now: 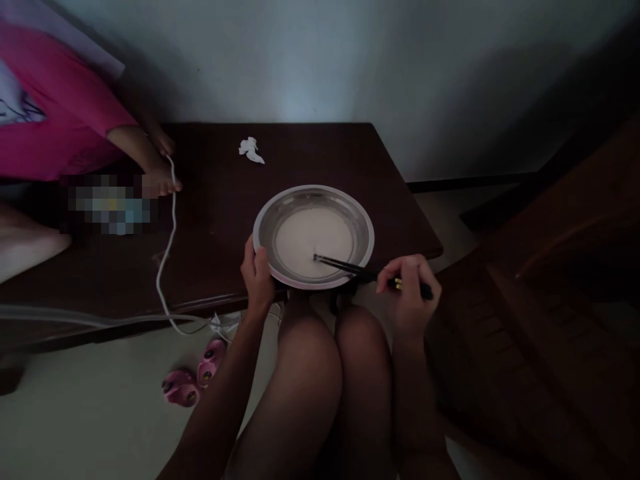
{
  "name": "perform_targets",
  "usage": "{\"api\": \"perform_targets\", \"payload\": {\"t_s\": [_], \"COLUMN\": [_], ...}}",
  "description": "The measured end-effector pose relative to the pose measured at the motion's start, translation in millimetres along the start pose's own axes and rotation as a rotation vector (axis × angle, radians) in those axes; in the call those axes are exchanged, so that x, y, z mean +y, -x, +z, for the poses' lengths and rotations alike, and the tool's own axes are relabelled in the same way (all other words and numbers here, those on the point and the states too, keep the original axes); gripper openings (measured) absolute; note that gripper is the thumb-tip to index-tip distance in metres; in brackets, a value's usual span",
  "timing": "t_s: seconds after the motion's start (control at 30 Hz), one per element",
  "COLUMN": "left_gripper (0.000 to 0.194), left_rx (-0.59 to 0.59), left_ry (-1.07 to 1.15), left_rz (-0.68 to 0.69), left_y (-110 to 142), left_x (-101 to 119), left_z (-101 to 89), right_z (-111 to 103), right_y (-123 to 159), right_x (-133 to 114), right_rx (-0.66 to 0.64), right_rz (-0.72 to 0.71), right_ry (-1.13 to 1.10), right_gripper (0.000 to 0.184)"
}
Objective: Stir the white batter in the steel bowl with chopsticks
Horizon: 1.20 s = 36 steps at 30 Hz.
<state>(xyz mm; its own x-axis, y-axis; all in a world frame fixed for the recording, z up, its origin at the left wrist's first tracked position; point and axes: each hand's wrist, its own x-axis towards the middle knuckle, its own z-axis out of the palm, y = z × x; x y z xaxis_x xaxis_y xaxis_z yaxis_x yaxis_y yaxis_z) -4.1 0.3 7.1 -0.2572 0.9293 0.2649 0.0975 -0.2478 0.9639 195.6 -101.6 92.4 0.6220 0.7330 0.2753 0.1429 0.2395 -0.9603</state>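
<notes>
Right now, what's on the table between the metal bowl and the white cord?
Head view: only bare dark table lies between the metal bowl and the white cord; the crumpled white scrap sits farther back.

Silver bowl (265, 220) of white batter (313, 235), black chopsticks (350, 267), dark brown table (310, 153), pink sandals (193, 377)

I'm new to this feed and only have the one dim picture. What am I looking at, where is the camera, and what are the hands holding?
No machine here: a person's two bare hands, filmed from a camera on their head looking down past their knees. The left hand grips the rim of a metal bowl holding a pale liquid, at the near edge of a dark wooden table. The right hand holds black chopsticks, tips in the liquid. A crumpled white scrap lies farther back. At left, another person's hand holds a white cord.
</notes>
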Motion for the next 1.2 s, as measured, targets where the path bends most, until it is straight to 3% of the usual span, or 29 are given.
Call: {"api": "perform_targets", "payload": {"t_s": [0.1, 0.13, 0.17, 0.27, 0.33, 0.5, 0.53, 0.67, 0.73, 0.83, 1.0, 1.2], "left_gripper": [0.049, 0.049, 0.049, 0.051, 0.054, 0.053, 0.052, 0.052, 0.052, 0.052, 0.052, 0.053], "left_rx": [0.005, 0.003, 0.001, -0.003, -0.004, 0.006, 0.005, -0.001, -0.004, 0.001, -0.007, -0.023], "left_ry": [-0.011, -0.013, -0.013, -0.011, -0.014, -0.032, -0.039, -0.037, -0.026, -0.026, -0.022, -0.019], "left_rz": [0.009, 0.009, 0.007, 0.000, 0.004, 0.010, 0.011, 0.004, 0.000, 0.012, 0.015, 0.032], "left_y": [0, 0, 0, 0, 0, 0, 0, 0, 0, 0, 0, -1], "left_x": [1, 1, 1, 1, 1, -1, -1, -3, -3, -2, 0, 0], "left_z": [-0.3, -0.3, -0.2, 0.1, 0.2, -0.4, -0.5, -0.7, -0.6, -0.5, 0.1, -0.7], "right_z": [3, 4, 4, 0, -2, 2, 2, 0, -1, -2, -11, -3], "right_y": [-3, -4, -5, -5, -4, -3, -3, -2, -1, -3, -17, -37], "right_x": [2, 3, 3, -1, -3, 1, 2, 0, -1, -2, -14, -36], "right_rx": [-0.245, -0.271, -0.246, 0.009, 0.076, -0.228, -0.209, 0.073, 0.022, -0.174, -0.015, -0.450], "right_rz": [0.048, 0.050, 0.042, 0.012, 0.010, 0.027, 0.016, 0.009, 0.040, 0.049, -0.019, -0.076], "right_ry": [0.036, 0.061, 0.085, 0.095, 0.046, 0.085, 0.109, 0.050, 0.007, 0.067, 0.088, 0.229], "right_gripper": [0.036, 0.035, 0.035, 0.038, 0.038, 0.036, 0.035, 0.037, 0.037, 0.035, 0.035, 0.036]}}
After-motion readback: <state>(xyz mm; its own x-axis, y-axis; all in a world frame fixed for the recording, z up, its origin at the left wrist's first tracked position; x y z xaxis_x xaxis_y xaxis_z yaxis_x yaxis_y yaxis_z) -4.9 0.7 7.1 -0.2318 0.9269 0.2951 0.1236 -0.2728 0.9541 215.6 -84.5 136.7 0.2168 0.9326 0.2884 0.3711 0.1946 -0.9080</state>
